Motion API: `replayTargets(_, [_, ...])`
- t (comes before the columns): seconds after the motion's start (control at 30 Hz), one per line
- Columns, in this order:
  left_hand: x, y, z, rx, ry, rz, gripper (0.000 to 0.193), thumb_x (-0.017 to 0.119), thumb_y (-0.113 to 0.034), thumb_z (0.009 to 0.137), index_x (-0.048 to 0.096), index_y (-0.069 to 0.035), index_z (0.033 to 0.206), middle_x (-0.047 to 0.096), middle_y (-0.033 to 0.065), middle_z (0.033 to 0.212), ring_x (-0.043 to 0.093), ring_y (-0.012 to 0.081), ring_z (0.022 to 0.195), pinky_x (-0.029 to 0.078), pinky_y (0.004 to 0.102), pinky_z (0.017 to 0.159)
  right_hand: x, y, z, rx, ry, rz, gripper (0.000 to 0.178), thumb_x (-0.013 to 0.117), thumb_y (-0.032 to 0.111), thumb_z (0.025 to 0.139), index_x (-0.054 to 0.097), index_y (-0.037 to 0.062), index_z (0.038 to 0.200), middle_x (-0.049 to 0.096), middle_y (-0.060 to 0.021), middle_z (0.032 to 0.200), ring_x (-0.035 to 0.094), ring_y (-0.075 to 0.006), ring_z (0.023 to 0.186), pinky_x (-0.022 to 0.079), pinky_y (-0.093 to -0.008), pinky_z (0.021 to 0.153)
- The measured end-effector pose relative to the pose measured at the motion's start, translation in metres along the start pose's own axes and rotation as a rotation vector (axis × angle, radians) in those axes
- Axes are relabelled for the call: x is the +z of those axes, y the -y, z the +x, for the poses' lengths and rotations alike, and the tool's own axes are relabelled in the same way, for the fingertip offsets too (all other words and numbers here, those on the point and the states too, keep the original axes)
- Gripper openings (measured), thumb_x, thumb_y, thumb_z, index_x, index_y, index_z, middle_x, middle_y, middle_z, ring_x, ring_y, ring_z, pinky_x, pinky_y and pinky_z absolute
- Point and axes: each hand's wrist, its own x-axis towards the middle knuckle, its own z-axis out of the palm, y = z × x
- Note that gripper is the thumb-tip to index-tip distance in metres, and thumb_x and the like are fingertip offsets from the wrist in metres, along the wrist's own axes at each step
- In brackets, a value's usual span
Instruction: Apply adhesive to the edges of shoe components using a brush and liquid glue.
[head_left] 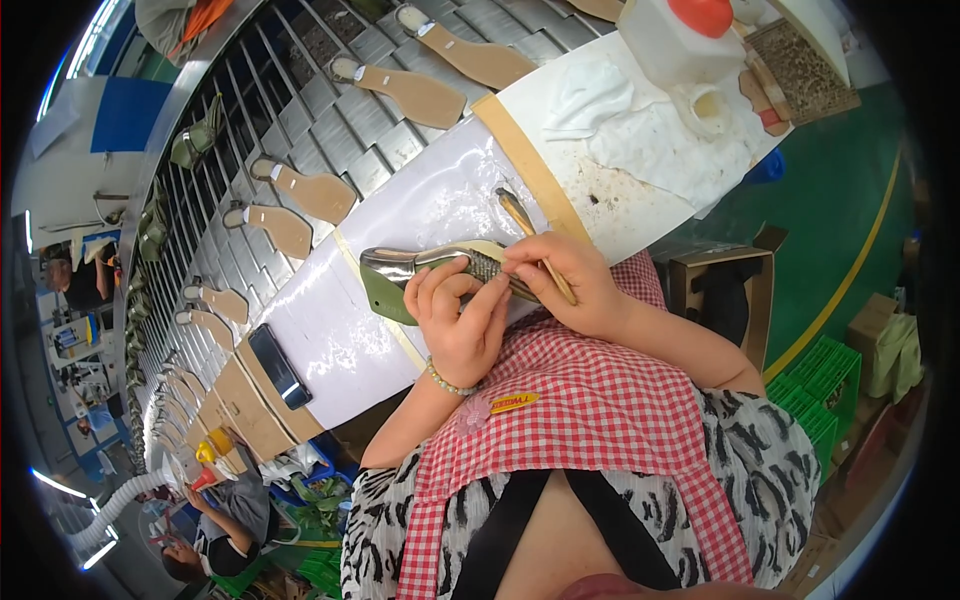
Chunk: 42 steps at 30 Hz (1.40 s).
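My left hand (455, 315) has its fingers closed round a green shoe upper on a last (385, 292), tilted over the table edge. A shiny metal part of the last shows at its left end, and a cream strip and grey textured patch show near my fingers. In my right hand (575, 285) is a thin wooden-handled brush (516, 213), pinched between the fingers. Its dark end points away from me and its other end sticks out below my fingers. Both hands' fingertips meet at the shoe, hiding part of it.
A glossy white sheet (325, 330) covers the worktable, with a phone (279, 366) at its left. Beyond runs a metal slat conveyor (340, 160) bearing several tan insoles (410, 93). A white container with a red cap (680, 40) and crumpled cloths (665, 150) are far right.
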Motion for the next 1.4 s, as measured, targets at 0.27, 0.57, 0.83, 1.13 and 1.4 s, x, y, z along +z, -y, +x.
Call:
replayTargets(0.27, [0.007,0.004,-0.004,-0.053,-0.074,-0.136,0.042,0.079,-0.010,0.070,0.053,-0.010,0.103,0.056,0.0067,0.097,0.057,0.0282,0.106,0.034,0.0469,0.097,0.000,-0.001,-0.008,0.160,0.039,0.189,0.030,0.063,0.000,0.087,0.053,0.0021,0.115,0.064,-0.0091,0.099,0.062,-0.0137,0.086,0.049,-0.0240,0.070])
replayTargets(0.57, [-0.014,0.019,-0.006,0.006,-0.025,-0.211,0.046,0.079,-0.002,0.065,0.053,-0.009,0.103,0.056,0.0090,0.095,0.056,0.0316,0.103,0.038,0.0489,0.094,0.016,0.002,-0.014,0.101,0.029,0.196,0.037,0.065,0.001,0.082,0.051,0.0012,0.116,0.062,-0.0117,0.103,0.063,-0.0191,0.088,0.051,-0.0295,0.079])
replayTargets(0.83, [-0.025,0.018,-0.018,0.148,-0.018,-0.053,0.030,0.079,-0.007,0.064,0.070,-0.016,0.091,0.056,0.0031,0.092,0.057,0.0271,0.103,0.038,0.0484,0.094,0.026,0.013,-0.018,0.113,0.039,0.176,0.038,0.066,0.001,0.082,0.050,0.0014,0.116,0.062,-0.0108,0.103,0.063,-0.0178,0.091,0.051,-0.0294,0.080])
replayTargets(1.13, [-0.023,0.016,-0.014,0.124,-0.008,-0.060,0.029,0.077,-0.007,0.065,0.070,-0.016,0.092,0.056,0.0022,0.091,0.057,0.0259,0.103,0.037,0.0480,0.094,0.018,0.016,-0.015,0.098,0.025,0.148,0.038,0.065,0.001,0.084,0.049,0.0017,0.119,0.062,-0.0109,0.105,0.063,-0.0169,0.094,0.051,-0.0287,0.081])
replayTargets(1.4, [-0.024,0.015,-0.014,0.115,-0.005,-0.064,0.029,0.077,-0.007,0.066,0.070,-0.016,0.092,0.057,0.0022,0.091,0.056,0.0261,0.104,0.036,0.0480,0.095,0.021,0.011,-0.014,0.133,0.045,0.208,0.036,0.061,-0.001,0.086,0.048,0.0007,0.119,0.061,-0.0115,0.105,0.063,-0.0166,0.095,0.051,-0.0284,0.082])
